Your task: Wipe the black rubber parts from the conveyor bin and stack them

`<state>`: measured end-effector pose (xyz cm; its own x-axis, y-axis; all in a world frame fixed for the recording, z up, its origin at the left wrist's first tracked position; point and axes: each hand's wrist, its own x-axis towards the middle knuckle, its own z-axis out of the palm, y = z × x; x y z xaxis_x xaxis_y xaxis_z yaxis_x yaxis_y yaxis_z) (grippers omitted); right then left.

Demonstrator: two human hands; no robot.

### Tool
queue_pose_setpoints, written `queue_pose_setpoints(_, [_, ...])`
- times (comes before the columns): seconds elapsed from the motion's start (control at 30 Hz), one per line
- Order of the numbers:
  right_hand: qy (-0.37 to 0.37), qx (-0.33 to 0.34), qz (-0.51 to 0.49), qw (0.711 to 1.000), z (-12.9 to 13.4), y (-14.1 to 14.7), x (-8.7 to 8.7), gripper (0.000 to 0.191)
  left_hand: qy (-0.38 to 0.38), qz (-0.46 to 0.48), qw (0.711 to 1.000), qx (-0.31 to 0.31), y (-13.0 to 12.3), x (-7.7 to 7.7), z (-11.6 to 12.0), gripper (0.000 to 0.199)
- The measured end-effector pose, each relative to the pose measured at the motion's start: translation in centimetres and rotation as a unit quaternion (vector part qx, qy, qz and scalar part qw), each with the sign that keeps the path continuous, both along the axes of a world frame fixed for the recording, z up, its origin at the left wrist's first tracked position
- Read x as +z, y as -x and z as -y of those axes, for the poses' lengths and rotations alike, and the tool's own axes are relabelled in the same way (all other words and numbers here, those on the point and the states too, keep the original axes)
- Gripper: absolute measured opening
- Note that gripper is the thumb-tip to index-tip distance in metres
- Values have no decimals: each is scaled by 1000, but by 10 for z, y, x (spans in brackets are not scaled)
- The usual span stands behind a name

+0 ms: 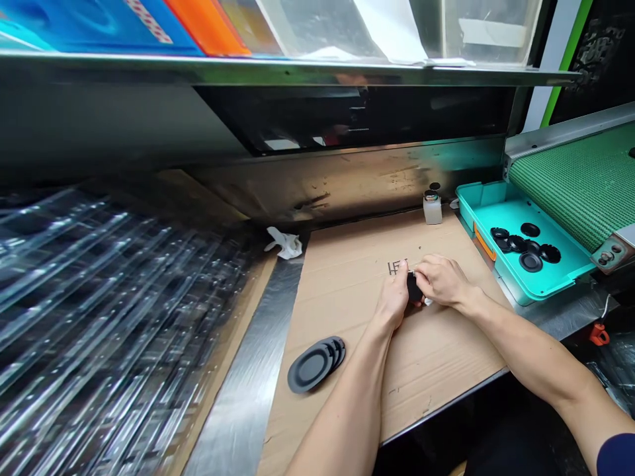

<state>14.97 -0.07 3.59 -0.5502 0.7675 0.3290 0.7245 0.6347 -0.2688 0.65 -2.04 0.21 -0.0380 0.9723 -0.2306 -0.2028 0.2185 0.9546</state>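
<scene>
Over the cardboard sheet, my left hand is closed around a small black part. My right hand meets it from the right, its fingers closed at the part's edge. A bit of something white shows just under the right fingers; whether that hand grips it is hidden. Several dark oval discs lie overlapped on the cardboard, left of my left forearm. More round black pieces sit in the turquoise tray at the right.
A bottle stands at the cardboard's back edge. Crumpled white material lies at the back left. Stacked clear plastic trays fill the left side. A green conveyor belt runs behind the turquoise tray. A metal shelf crosses above.
</scene>
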Motion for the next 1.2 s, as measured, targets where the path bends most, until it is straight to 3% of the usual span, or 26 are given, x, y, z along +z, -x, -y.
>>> queue_pose_setpoints(0.2, [36, -15, -20, 999, -2, -4, -3, 22, 15, 56, 998, -15, 3, 5, 1, 63])
queue_pose_setpoints(0.33, [13, -17, -170, 985, -7, -8, -5, 22, 81, 182, 978, -55, 19, 16, -1, 84])
queue_pose_setpoints(0.43, [-11, -13, -263, 965, -9, -8, -4, 21, 124, 225, 963, -77, 31, 20, -4, 93])
queue_pose_setpoints(0.63, [8, -9, -278, 960, -1, -3, 3, 22, 119, 234, 961, -86, 25, 15, -7, 81])
queue_pose_setpoints(0.7, [11, -6, -248, 969, 4, 0, 3, 21, 93, 225, 968, -65, 16, 12, -6, 69])
queue_pose_setpoints(0.8, [-5, -10, -186, 983, 11, 7, 2, 20, 61, 191, 980, 13, 1, 10, -3, 50])
queue_pose_setpoints(0.93, [-21, -52, -127, 990, 19, 18, -4, 23, 54, 157, 982, 90, -9, 5, -2, 40])
queue_pose_setpoints(1.1, [-1, -18, -115, 993, 21, 24, -9, 23, 54, 181, 974, 128, -8, -1, -5, 39])
queue_pose_setpoints(1.2, [4, -45, -127, 991, 19, 23, -9, 23, 45, 171, 977, 120, -8, -2, -6, 33])
